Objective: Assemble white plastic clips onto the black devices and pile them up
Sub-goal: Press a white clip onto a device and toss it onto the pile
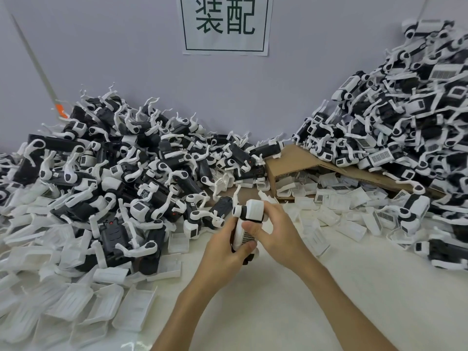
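Above the middle of the table I hold one black device [247,258] with a white plastic clip [254,210] fitted over its upper end. My left hand [225,249] grips the device's lower body from the left, thumb across its white face. My right hand [276,231] pinches the clip and the device's side from the right. Most of the black body is hidden behind my fingers.
A large heap of black devices [121,163] fills the left. A taller heap with white clips [405,127] rises at the right. Loose white clips [83,300] cover the near left and lie around a flattened cardboard box [298,160]. A paper sign [225,24] hangs on the wall.
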Action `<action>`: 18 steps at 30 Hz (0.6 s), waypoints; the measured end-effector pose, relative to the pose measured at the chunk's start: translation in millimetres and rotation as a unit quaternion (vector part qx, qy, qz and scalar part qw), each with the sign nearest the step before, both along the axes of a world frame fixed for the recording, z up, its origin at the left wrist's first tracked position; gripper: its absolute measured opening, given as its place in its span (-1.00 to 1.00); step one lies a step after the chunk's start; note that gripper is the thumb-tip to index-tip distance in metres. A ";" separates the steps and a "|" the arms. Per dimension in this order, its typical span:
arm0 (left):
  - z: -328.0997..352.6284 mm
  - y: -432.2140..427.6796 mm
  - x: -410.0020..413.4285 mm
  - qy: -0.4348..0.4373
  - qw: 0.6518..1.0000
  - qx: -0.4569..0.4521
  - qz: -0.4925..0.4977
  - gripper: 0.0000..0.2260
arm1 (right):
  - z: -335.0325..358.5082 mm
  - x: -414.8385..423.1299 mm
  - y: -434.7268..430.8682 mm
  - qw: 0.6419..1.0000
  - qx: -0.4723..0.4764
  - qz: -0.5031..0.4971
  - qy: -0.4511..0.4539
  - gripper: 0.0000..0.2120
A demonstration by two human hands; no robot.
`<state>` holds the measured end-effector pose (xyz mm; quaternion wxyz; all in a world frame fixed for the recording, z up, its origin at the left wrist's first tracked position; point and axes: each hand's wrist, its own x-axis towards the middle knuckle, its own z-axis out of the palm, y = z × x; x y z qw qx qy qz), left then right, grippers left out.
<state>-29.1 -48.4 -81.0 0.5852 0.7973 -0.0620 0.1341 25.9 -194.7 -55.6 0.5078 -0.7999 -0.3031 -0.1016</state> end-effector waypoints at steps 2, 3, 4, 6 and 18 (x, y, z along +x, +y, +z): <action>1.3 3.2 -0.3 -0.007 1.000 -0.003 0.000 -0.70 | -2.5 -3.5 6.1 1.000 0.005 -0.014 -0.015 -0.72; 1.9 5.0 -0.3 -0.012 1.000 -0.005 0.001 -0.70 | -2.2 -4.9 8.4 1.000 0.008 -0.020 -0.022 -0.70; 2.6 6.5 0.1 -0.015 1.000 -0.012 0.002 -0.70 | -1.5 -6.0 9.3 0.999 0.013 -0.023 -0.029 -0.73; 2.9 6.8 1.2 -0.010 0.999 -0.043 -0.005 -0.73 | -0.6 -6.8 10.4 0.999 0.027 -0.028 -0.036 -0.77; 9.9 2.5 1.9 0.031 0.905 -0.425 -0.005 -0.49 | -11.6 -11.9 20.4 0.995 -0.008 0.054 0.087 -0.75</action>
